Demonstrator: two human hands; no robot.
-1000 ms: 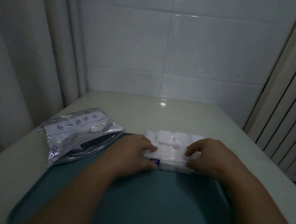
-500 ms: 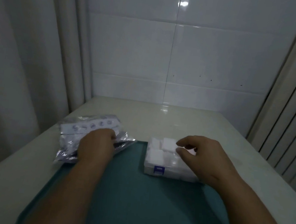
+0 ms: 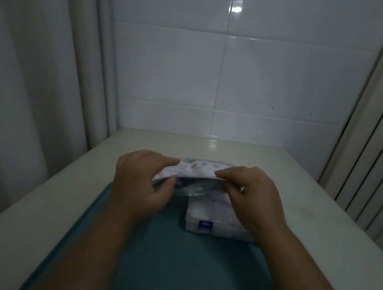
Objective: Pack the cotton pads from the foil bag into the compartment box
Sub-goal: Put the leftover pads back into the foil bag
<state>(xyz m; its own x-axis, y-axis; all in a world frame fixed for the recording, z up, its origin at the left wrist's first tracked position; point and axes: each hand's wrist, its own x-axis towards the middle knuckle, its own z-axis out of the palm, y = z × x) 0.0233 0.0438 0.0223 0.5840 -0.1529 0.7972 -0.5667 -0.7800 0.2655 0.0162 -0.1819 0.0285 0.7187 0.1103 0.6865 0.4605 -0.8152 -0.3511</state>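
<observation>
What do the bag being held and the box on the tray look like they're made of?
Silvery printed bag: likely metallised foil film; it crinkles and shows a dark glossy inside. Clear compartment box with blue latch: probably rigid translucent plastic; white contents show through.

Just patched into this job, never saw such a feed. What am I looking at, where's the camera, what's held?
There is no machine: these are a person's two bare hands, filmed by a wide-angle camera worn on the head, looking forward and down. The left hand and the right hand each pinch the crinkly silver foil bag, holding it up over the far end of the clear plastic compartment box with a blue clasp. White shapes inside look like cotton pads; dim light blurs them. The box sits on a dark teal tray on a pale tabletop.
</observation>
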